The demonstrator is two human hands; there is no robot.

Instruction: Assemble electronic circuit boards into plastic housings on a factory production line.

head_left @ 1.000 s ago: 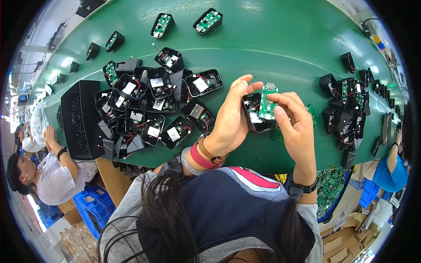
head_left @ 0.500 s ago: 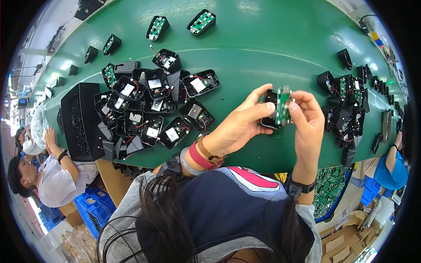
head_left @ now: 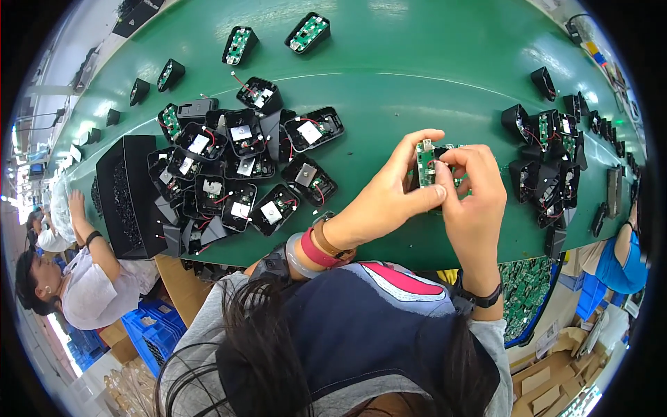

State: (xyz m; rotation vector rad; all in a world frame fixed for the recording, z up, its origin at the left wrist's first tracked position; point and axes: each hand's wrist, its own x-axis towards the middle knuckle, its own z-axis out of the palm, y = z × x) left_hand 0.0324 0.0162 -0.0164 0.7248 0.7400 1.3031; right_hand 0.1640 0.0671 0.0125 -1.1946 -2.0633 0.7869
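Note:
My left hand (head_left: 392,198) wraps round a green circuit board (head_left: 425,149) with a metal socket at its upper end, thumb along the lower side. The dark housing seen with it earlier is mostly hidden by my fingers. My right hand (head_left: 478,201) is closed over the board's right side, thumb and forefinger pinching at a thin red wire (head_left: 431,164) on its face. The wire's tip is covered by the fingertips. To the left lies a pile of black housings (head_left: 240,156) with silver-white blocks and red wires inside.
A black bin of small dark parts (head_left: 128,194) stands far left. Housings fitted with boards (head_left: 308,33) sit along the far side of the green table (head_left: 417,76). More housings (head_left: 549,167) crowd the right. A blue-edged tray of boards (head_left: 524,299) is below right. Co-workers (head_left: 90,278) sit at both sides.
The board has turned face up and shifted slightly left, covering the black housing. My right fingers have moved from the board's right edge onto its face, at the red wire.

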